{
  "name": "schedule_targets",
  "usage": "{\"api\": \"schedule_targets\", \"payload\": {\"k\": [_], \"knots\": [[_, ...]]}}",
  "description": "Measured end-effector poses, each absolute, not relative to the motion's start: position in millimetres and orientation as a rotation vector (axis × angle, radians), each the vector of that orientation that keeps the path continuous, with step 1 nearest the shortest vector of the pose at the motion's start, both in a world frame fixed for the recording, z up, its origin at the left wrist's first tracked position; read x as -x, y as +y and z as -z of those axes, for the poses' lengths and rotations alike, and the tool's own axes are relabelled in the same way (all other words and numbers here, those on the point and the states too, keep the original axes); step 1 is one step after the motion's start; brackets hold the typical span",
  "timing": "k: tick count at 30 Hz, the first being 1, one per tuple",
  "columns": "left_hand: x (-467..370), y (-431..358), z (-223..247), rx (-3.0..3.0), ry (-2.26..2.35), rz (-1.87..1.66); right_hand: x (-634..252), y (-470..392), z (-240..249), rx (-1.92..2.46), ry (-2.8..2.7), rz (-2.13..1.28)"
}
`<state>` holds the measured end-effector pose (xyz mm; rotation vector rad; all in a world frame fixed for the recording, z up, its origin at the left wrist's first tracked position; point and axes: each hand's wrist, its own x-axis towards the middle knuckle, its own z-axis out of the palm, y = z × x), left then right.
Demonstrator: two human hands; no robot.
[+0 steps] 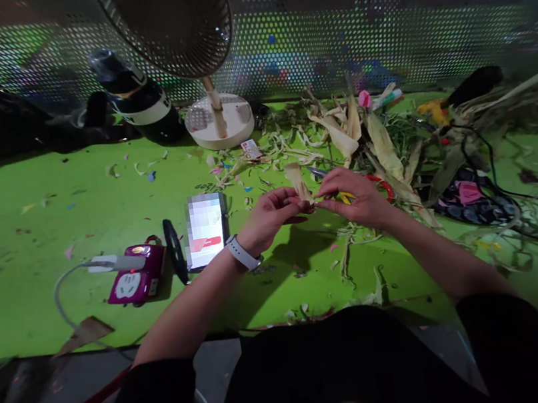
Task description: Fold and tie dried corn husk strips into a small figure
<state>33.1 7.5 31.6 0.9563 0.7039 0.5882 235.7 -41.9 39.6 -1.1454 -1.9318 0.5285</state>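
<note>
Above the green table, both my hands meet around a small piece of dried corn husk (pixel 299 182). My left hand (pixel 275 214), with a pale watch band (pixel 243 253) at the wrist, is closed on the husk, whose wide end stands up past the fingers. The fingertips of my right hand (pixel 352 197) pinch at its lower end, almost touching the left fingers. Scissors with red and yellow on the handles (pixel 382 186) lie partly hidden behind my right hand. A lit phone (pixel 205 230) leans left of my left wrist.
A fan (pixel 219 122) and a dark bottle (pixel 145 102) stand at the back. Dried husks (pixel 339 130) pile up behind my right hand. A purple power adapter (pixel 138 273) with a cable sits left. A black cord (pixel 525 190) loops at right. Scraps litter the green table (pixel 28 251).
</note>
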Motion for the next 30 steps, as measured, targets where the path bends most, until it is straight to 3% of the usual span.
{"api": "schedule_targets", "payload": {"k": [10,17,24,30], "knots": [[-31.0,10.5,-36.6,-0.924,0.699,-0.464,-238.4,-39.5,-35.1,0.869,-2.252,-0.062],[-28.4,10.4,-38.3,-0.792,0.711,-0.384,-241.1,-42.6,-40.9,0.977,-2.401,0.079],[-28.5,11.5,-38.7,-0.76,0.668,-0.352,-238.3,-45.1,-42.4,0.78,-2.439,0.492],[-30.0,10.6,-38.9,-0.735,0.696,-0.311,-238.1,-48.3,-44.0,0.778,-2.443,0.621]]}}
